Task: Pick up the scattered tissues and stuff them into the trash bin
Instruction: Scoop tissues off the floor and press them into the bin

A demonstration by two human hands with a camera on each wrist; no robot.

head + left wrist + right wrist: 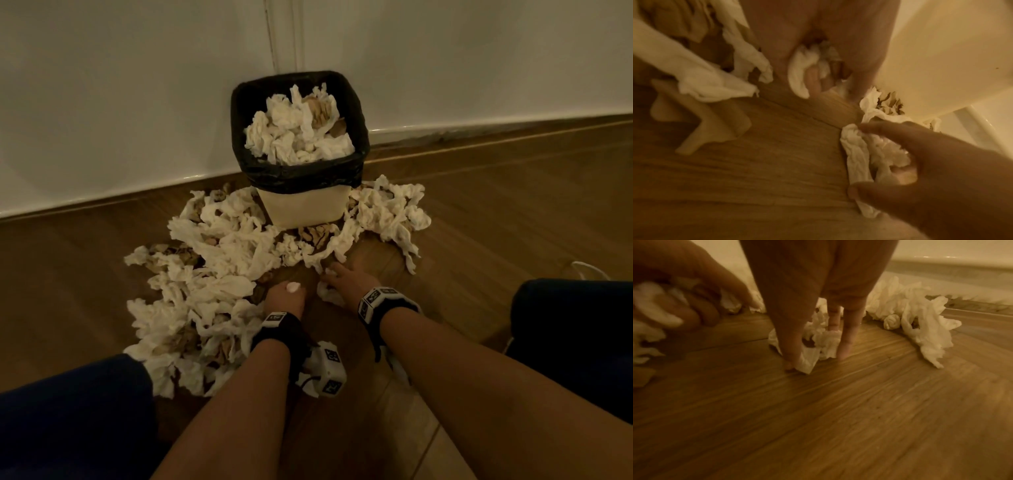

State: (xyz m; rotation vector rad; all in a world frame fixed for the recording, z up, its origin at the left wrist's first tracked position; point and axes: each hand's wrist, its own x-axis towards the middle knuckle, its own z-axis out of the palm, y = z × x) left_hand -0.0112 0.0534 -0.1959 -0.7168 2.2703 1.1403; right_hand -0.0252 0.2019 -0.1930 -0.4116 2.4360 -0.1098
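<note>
Currently gathering | my left hand (285, 297) curled round a tissue wad (800, 76), my right hand (344, 282) pinching a floor tissue (821, 344) before the trash bin (301, 205) | scattered tissues (212, 274) ring bin | next: lift, stuff into near-full bin.

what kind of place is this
Probably a room in a home or office, at the foot of a wall: wood-look plank floor, white wall with baseboard, and a small bag-lined trash bin ringed by tissues.

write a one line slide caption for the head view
Both hands, left hand and right hand, gather tissues from the wood floor before an already heaped trash bin.
</note>
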